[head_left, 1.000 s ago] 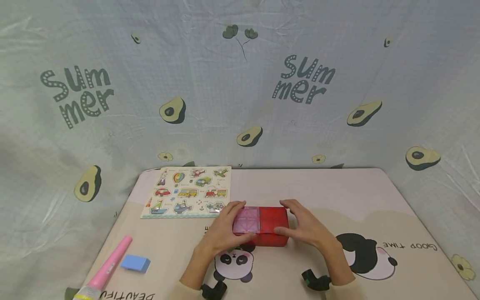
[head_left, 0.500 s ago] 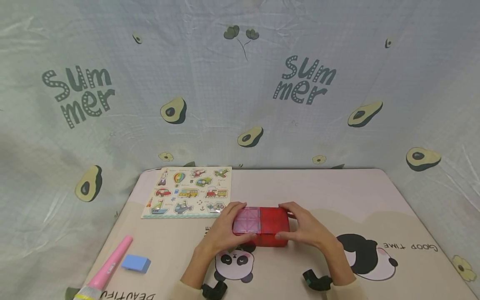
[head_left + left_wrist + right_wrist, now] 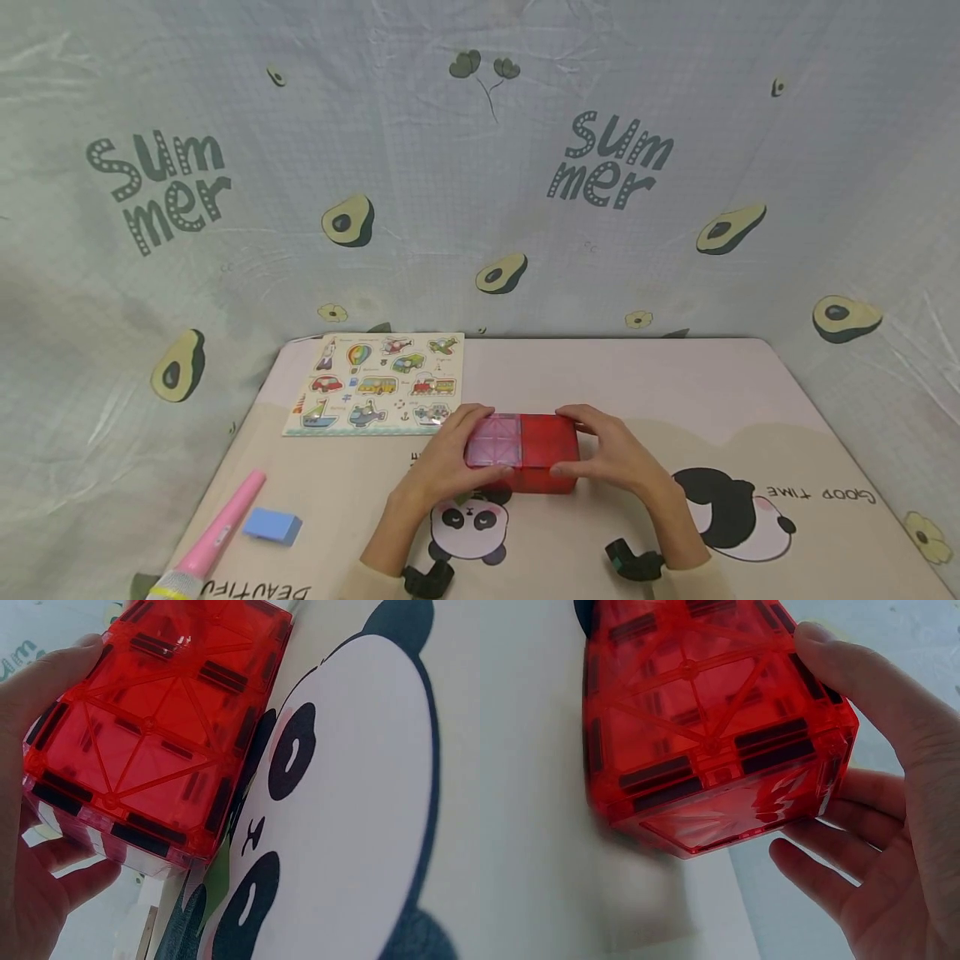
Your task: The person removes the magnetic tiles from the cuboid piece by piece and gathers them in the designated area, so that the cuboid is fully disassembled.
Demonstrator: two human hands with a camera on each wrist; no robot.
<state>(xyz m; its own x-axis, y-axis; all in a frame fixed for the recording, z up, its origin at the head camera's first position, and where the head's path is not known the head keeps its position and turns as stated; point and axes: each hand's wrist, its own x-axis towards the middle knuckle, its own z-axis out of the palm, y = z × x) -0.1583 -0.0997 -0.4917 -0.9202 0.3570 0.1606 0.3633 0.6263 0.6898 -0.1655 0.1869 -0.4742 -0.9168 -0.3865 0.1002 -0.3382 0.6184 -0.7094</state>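
A box built of see-through magnetic tiles (image 3: 549, 442), red with a pink tile on the left of its top, sits on the table in the head view. My left hand (image 3: 447, 457) grips its left end, thumb along the near top edge and fingers round the far side. At the right end my right hand (image 3: 613, 452) holds it the same way, thumb in front and fingertips behind. Dark magnet strips line the tile edges of the box (image 3: 150, 735) in the left wrist view. The right wrist view shows the thumb (image 3: 821, 649) on the box's upper edge.
Behind and to the left lies a picture puzzle board (image 3: 382, 387) with vehicles. A pink toy microphone (image 3: 213, 542) and a blue block (image 3: 272, 527) lie at the left. Printed pandas decorate the table mat (image 3: 570, 542); a patterned curtain (image 3: 420, 167) hangs behind.
My right hand has come in slightly to the left, its fingers and thumb now against the box's right end. The left hand and the box stay almost where they were.
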